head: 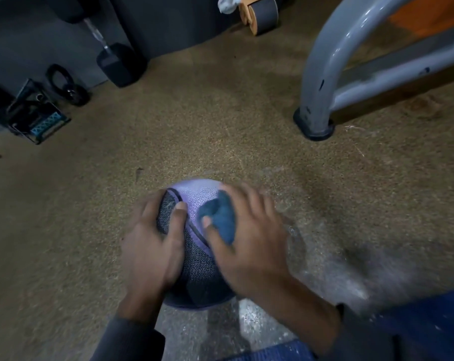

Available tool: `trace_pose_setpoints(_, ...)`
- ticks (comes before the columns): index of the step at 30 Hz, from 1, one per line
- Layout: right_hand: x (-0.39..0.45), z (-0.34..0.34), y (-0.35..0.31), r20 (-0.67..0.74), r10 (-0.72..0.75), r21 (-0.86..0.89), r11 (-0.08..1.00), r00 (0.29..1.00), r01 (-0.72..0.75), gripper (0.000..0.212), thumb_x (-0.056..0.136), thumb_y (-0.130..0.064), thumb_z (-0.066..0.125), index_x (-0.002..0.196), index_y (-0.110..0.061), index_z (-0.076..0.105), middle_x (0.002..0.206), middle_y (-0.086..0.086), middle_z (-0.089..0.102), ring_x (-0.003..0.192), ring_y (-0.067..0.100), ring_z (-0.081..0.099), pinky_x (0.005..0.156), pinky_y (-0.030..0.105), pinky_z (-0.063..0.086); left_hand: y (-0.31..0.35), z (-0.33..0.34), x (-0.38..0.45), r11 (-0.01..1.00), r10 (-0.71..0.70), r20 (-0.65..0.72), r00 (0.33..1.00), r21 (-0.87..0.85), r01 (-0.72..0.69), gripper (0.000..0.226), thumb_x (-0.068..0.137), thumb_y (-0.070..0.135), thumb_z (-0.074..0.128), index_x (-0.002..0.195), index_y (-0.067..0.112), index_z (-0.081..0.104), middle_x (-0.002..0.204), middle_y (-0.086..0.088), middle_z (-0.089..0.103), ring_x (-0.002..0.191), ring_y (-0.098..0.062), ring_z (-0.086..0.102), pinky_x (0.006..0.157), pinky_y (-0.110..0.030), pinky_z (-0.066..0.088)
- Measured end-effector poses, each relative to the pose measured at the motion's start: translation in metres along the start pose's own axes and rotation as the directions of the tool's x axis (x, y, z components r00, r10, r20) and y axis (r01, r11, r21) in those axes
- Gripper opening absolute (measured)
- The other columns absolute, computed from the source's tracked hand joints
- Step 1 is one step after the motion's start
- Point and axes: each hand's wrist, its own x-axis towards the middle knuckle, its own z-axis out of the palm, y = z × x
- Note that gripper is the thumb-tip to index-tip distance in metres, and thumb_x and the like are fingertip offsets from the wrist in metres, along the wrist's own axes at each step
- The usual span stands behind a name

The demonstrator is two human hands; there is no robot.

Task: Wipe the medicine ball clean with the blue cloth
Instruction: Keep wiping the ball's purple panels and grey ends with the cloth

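- Ball (194, 204) on the speckled floor (220, 126), low in the middle of the view, between both hands; lit pale purple on top, dark textured panels toward the camera
- Cloth (220, 217) bunched on the ball's upper right side, under the right hand (249, 238); blue folds showing between thumb and forefinger
- Left hand (152, 243) flat against the ball's left side, opposite the cloth
- Grey curved frame (322, 74) with a capped foot planted to the upper right, well apart from the ball; dumbbell (116, 61) by the wall at upper left; black cable coil (66, 84) and a small box (38, 113) beside it; wooden roller (259, 14) at the top edge; nothing between hands and ball
- Right hand spread wide over the cloth, fingers straight and blurred, pressing it to the ball rather than pinching; thumb tip lying on the cloth
- Left hand spread too, fingers straight and apart, thumb up on the top panel, holding nothing but steadying the ball
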Motion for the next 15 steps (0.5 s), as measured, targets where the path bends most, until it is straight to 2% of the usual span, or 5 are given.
trace_pose_setpoints(3, 0.025, 0.002, -0.005, 0.063, -0.078, -0.086, 0.993, 0.995, 0.083, 0.055, 0.084, -0.056, 0.041, 0.13, -0.029, 0.053, 0.131, -0.007, 0.056, 0.112, 0.021, 0.052, 0.09, 0.039, 0.043, 0.001, 0.001, -0.002, 1.0, 0.029, 0.006, 1.0, -0.002, -0.029, 0.061, 0.085, 0.061, 0.035, 0.133, 0.03, 0.056, 0.137, 0.011, 0.055, 0.124, -0.015, 0.051, 0.098, -0.03, 0.037)
trace_pose_setpoints(8, 0.069, 0.008, 0.048, 0.283, 0.369, 0.19, 0.883, 0.885, -0.429, 0.028, 0.093, -0.044, 0.053, 0.108, -0.023, 0.063, 0.109, 0.001, 0.067, 0.104, 0.027, 0.062, 0.089, 0.037, 0.047, 0.004, 0.004, 0.004, 0.999, 0.028, 0.005, 1.0, -0.036, -0.027, 0.053, 0.092, 0.047, 0.033, 0.132, 0.024, 0.06, 0.139, 0.007, 0.056, 0.129, -0.015, 0.047, 0.105, -0.027, 0.031)
trace_pose_setpoints(10, 0.05, 0.005, 0.035, 0.15, 0.237, 0.067, 0.966, 0.96, -0.249, 0.038, 0.09, -0.048, 0.049, 0.118, -0.025, 0.062, 0.118, -0.001, 0.065, 0.108, 0.024, 0.06, 0.09, 0.035, 0.046, 0.005, 0.005, 0.006, 0.998, 0.046, 0.011, 0.999, -0.035, -0.045, 0.052, 0.093, 0.042, 0.033, 0.132, 0.022, 0.061, 0.139, 0.005, 0.057, 0.13, -0.016, 0.047, 0.108, -0.029, 0.031)
trace_pose_setpoints(12, 0.023, -0.001, 0.005, 0.032, -0.028, -0.07, 0.997, 0.999, 0.03, 0.049, 0.086, -0.05, 0.047, 0.128, -0.027, 0.056, 0.129, -0.005, 0.059, 0.112, 0.021, 0.054, 0.091, 0.037, 0.042, 0.006, 0.005, 0.005, 0.996, 0.076, 0.03, 0.997, -0.037, -0.075, 0.054, 0.093, 0.042, 0.031, 0.133, 0.02, 0.061, 0.139, 0.005, 0.057, 0.13, -0.016, 0.048, 0.11, -0.033, 0.034)
trace_pose_setpoints(15, 0.023, -0.006, -0.012, 0.085, -0.175, -0.145, 0.972, 0.981, 0.186, 0.054, 0.084, -0.053, 0.043, 0.13, -0.028, 0.053, 0.132, -0.008, 0.056, 0.111, 0.022, 0.052, 0.089, 0.041, 0.045, 0.005, 0.004, 0.005, 0.993, 0.112, 0.062, 0.992, -0.048, -0.109, 0.056, 0.092, 0.043, 0.028, 0.134, 0.023, 0.06, 0.14, 0.007, 0.056, 0.129, -0.014, 0.048, 0.11, -0.039, 0.035)
